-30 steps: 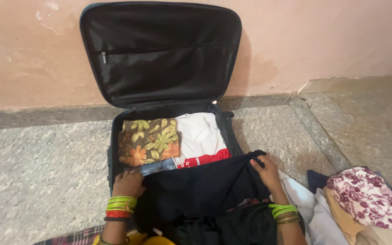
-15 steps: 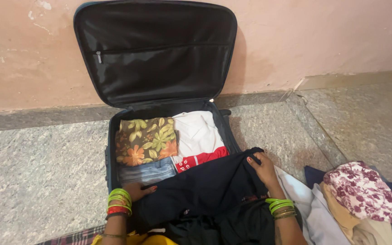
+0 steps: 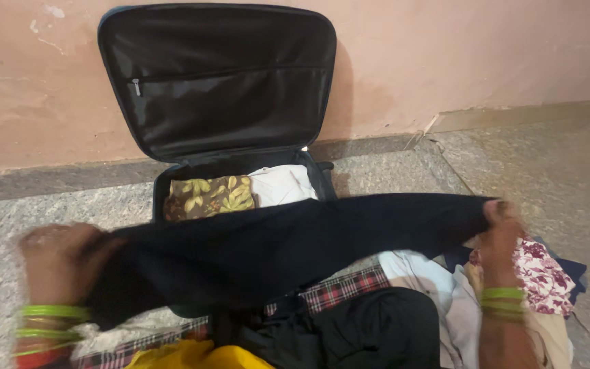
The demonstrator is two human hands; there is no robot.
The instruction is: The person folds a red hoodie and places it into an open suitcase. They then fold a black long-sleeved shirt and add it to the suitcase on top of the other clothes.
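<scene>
My left hand (image 3: 63, 260) and my right hand (image 3: 503, 229) each grip one end of a black garment (image 3: 288, 246), stretched wide in the air in front of an open black suitcase (image 3: 227, 164). Both hands are blurred by motion and wear green bangles. The garment hides the near half of the suitcase. Behind it, inside the case, I see a folded brown floral cloth (image 3: 209, 197) and a folded white cloth (image 3: 283, 184). The suitcase lid (image 3: 216, 78) leans against the pink wall.
A heap of clothes lies at the right on the stone floor: a maroon-and-white floral piece (image 3: 544, 277) and pale blue and white cloth (image 3: 431, 287). A red plaid cloth (image 3: 339, 290), black fabric (image 3: 370, 331) and yellow fabric (image 3: 199, 355) lie near me.
Both hands have lifted the black garment off the suitcase and pulled it out wide, the left hand going left and the right hand going right. The view has shifted slightly right.
</scene>
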